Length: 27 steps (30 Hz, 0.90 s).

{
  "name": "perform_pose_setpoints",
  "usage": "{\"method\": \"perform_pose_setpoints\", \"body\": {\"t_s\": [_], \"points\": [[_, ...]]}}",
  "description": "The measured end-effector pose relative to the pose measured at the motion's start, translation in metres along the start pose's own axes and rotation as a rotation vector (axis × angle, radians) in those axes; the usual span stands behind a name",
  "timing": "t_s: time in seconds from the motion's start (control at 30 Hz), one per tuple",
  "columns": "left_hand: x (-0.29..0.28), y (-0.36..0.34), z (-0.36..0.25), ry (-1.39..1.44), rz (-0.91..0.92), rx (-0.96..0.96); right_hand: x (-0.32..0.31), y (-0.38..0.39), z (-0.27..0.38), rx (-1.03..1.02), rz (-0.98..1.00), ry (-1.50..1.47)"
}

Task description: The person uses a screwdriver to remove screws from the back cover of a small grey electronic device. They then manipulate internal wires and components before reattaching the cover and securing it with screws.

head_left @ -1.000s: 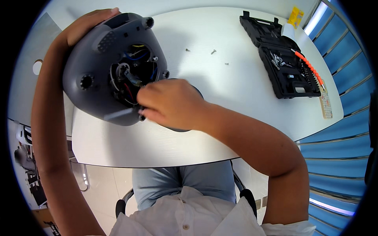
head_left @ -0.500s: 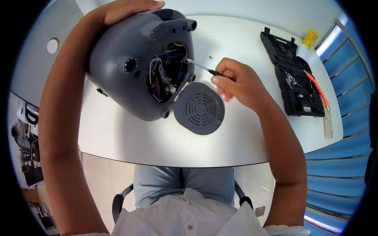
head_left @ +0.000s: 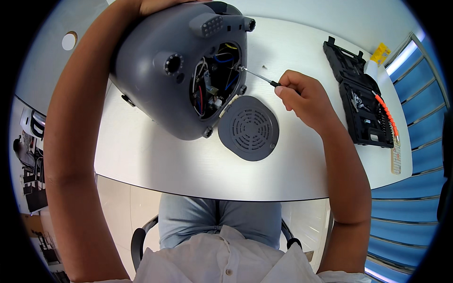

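Observation:
A dark grey rounded appliance (head_left: 146,61) lies tilted on the table, its underside with round feet facing me. Wires and metal parts show inside its round opening (head_left: 212,89). My left hand (head_left: 163,4) rests over the appliance's top, the fingers stretched along it and partly cut off by the picture's upper edge. My right hand (head_left: 304,96) is closed around the black handle of a thin screwdriver (head_left: 259,76). The screwdriver's tip meets the opening's right rim, at a small light-coloured spot. Just below the opening, a round slotted grey cover (head_left: 249,128) lies against the appliance's edge.
A small screw (head_left: 264,67) lies on the white table (head_left: 188,170) beyond the screwdriver. At the right stands an open black tool case (head_left: 361,111) with bits and an orange flexible shaft (head_left: 384,109). A yellow packet (head_left: 380,53) is behind it. Metal bars line the right side.
The view has turned slightly, so the appliance sits further right and higher. My right hand's fingers have curled in on the handle. The screwdriver's tip stays at the opening's rim.

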<state>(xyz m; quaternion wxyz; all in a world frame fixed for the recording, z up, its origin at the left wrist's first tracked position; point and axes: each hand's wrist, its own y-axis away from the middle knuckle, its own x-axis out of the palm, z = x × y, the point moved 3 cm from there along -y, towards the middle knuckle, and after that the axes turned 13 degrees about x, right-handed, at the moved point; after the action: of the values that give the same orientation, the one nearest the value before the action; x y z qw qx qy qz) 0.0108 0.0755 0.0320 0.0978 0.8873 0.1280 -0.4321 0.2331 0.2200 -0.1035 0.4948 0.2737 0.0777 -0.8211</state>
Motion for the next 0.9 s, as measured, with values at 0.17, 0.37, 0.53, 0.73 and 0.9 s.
{"method": "perform_pose_setpoints", "body": {"t_s": [0.17, 0.37, 0.53, 0.73, 0.9], "points": [[-0.003, -0.007, 0.009, 0.003, -0.004, -0.030, 0.001, -0.001, -0.003, -0.071, -0.011, -0.013], [-0.003, -0.007, 0.008, -0.038, -0.007, -0.037, 0.001, 0.001, -0.001, -0.098, -0.037, 0.044], [-0.003, -0.006, 0.008, -0.053, -0.011, -0.035, 0.000, 0.003, 0.002, -0.103, -0.074, 0.088], [-0.002, -0.002, 0.007, -0.017, -0.019, -0.047, 0.006, 0.018, 0.014, -0.330, -0.383, 0.324], [-0.002, -0.001, 0.007, -0.059, -0.038, -0.030, 0.012, 0.024, 0.013, -0.399, -0.445, 0.211]]}}
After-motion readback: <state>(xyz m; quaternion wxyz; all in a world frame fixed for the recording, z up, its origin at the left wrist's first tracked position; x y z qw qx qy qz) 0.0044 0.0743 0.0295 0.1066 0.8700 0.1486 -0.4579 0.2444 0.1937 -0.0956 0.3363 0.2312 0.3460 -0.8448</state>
